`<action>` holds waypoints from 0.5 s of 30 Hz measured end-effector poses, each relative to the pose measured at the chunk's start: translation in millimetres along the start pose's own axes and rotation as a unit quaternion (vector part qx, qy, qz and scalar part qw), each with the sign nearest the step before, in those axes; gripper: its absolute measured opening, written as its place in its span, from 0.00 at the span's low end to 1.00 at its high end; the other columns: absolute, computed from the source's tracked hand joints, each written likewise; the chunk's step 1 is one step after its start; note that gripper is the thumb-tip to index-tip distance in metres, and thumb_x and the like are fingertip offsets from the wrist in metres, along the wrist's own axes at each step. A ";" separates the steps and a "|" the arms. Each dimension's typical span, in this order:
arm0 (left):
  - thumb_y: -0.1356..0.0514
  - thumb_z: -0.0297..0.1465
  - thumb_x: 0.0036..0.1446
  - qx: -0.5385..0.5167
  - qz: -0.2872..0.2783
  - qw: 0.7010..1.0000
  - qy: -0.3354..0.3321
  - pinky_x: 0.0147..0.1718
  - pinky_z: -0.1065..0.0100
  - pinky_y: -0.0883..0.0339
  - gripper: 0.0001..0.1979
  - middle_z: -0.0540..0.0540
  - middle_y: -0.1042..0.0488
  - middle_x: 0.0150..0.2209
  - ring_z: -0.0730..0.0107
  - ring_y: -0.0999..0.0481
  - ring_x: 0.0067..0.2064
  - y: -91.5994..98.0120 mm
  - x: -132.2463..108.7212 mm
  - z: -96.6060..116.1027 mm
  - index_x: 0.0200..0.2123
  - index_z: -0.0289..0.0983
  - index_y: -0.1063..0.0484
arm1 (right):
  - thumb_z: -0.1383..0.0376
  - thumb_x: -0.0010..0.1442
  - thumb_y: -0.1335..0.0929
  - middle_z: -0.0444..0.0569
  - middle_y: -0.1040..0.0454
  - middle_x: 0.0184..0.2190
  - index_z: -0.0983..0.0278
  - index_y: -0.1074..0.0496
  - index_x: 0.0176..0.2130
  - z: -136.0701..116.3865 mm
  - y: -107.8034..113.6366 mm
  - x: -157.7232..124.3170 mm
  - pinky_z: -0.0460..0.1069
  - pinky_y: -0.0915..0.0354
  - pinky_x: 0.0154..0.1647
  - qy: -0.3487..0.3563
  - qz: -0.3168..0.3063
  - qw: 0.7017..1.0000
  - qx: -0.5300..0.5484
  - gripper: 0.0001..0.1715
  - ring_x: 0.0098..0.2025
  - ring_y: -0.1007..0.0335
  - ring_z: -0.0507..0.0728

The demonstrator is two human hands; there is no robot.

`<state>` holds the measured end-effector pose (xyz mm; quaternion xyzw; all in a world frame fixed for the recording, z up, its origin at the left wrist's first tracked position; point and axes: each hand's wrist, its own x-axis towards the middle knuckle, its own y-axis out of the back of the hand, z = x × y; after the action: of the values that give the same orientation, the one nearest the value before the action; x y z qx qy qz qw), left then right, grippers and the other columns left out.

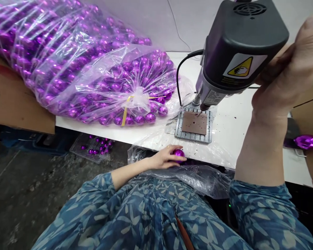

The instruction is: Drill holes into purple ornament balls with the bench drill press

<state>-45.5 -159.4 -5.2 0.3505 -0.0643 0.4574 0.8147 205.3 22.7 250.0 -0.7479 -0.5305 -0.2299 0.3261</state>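
Note:
My left hand (168, 158) is closed around a shiny purple faceted ball (179, 154) at the front edge of the table. Just beyond it stands a small bench drill press (246, 41) with a black motor housing and a yellow warning label. On its slotted metal base (185, 136) lies a brown square plate (194, 123) with a small hole and dark crumbs on it. My right hand (292, 66) is raised against the right side of the housing. Its fingers are bent and partly hidden there, and whatever they grip does not show.
A large clear bag (94, 69) of purple balls, tied with a yellow strip, covers the table's left side. Plastic film (206, 177) hangs over the front edge. Cardboard (18, 93) stands at left. Another purple ball (307, 141) is at far right; a clear tray (90, 156) of purple pieces is below left.

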 end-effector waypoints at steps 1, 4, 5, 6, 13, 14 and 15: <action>0.29 0.48 0.66 0.014 -0.033 0.999 -0.001 0.59 0.47 0.17 0.25 0.49 0.22 0.69 0.51 0.16 0.60 2.3 -11.5 7.1 0.65 0.68 0.23 | 0.43 0.62 0.24 0.38 0.54 0.15 0.59 0.53 0.22 2.4 0.4 0.8 0.48 0.59 0.18 0.009 0.005 1.000 0.002 0.42 0.17 0.56 0.45; 0.27 0.51 0.62 0.040 -0.038 0.998 -0.001 0.61 0.49 0.18 0.25 0.52 0.16 0.63 0.54 0.15 0.59 17.4 -15.4 14.2 0.62 0.70 0.22 | 0.37 0.56 0.23 0.39 0.56 0.14 0.58 0.53 0.22 6.9 0.8 1.4 0.50 0.57 0.17 0.019 0.005 1.000 0.006 0.45 0.17 0.55 0.47; 0.29 0.50 0.64 0.053 -0.018 0.998 0.005 0.62 0.48 0.19 0.21 0.52 0.15 0.61 0.54 0.16 0.59 25.9 -5.8 10.9 0.60 0.68 0.20 | 0.36 0.55 0.23 0.39 0.56 0.14 0.58 0.53 0.22 7.3 0.5 1.1 0.50 0.57 0.17 0.020 0.006 1.000 0.006 0.45 0.17 0.54 0.48; 0.33 0.47 0.68 0.071 0.007 0.997 0.014 0.64 0.46 0.21 0.16 0.51 0.15 0.60 0.54 0.17 0.60 36.3 8.7 4.7 0.58 0.63 0.18 | 0.37 0.56 0.23 0.39 0.56 0.15 0.58 0.54 0.21 7.0 0.0 0.6 0.50 0.56 0.17 0.020 0.012 1.000 0.008 0.46 0.17 0.54 0.48; 0.39 0.25 0.68 0.291 0.099 0.916 0.257 0.68 0.37 0.32 0.13 0.30 0.19 0.56 0.39 0.24 0.65 117.5 157.2 -78.6 0.52 0.36 0.19 | 0.32 0.46 0.21 0.39 0.52 0.13 0.57 0.49 0.19 -1.7 -5.3 -2.3 0.51 0.58 0.18 0.001 0.043 0.999 0.013 0.47 0.16 0.54 0.47; 0.38 0.23 0.66 0.307 0.100 0.897 0.303 0.69 0.36 0.33 0.13 0.29 0.20 0.57 0.38 0.24 0.66 123.7 171.9 -88.1 0.52 0.35 0.18 | 0.28 0.42 0.21 0.39 0.52 0.12 0.58 0.49 0.18 -2.9 -5.3 -2.4 0.52 0.57 0.18 -0.005 0.045 0.999 0.006 0.49 0.16 0.54 0.48; 0.38 0.21 0.65 0.313 0.097 0.881 0.341 0.69 0.35 0.33 0.14 0.28 0.21 0.58 0.36 0.24 0.66 128.4 183.3 -95.5 0.51 0.33 0.18 | 0.26 0.39 0.22 0.39 0.52 0.12 0.58 0.49 0.18 -3.7 -4.8 -2.5 0.52 0.57 0.19 -0.012 0.049 0.999 -0.002 0.50 0.16 0.54 0.48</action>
<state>-62.6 72.3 67.3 0.4015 0.3301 0.6215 0.5861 199.9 19.5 251.9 -0.7760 -0.4968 -0.2059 0.3295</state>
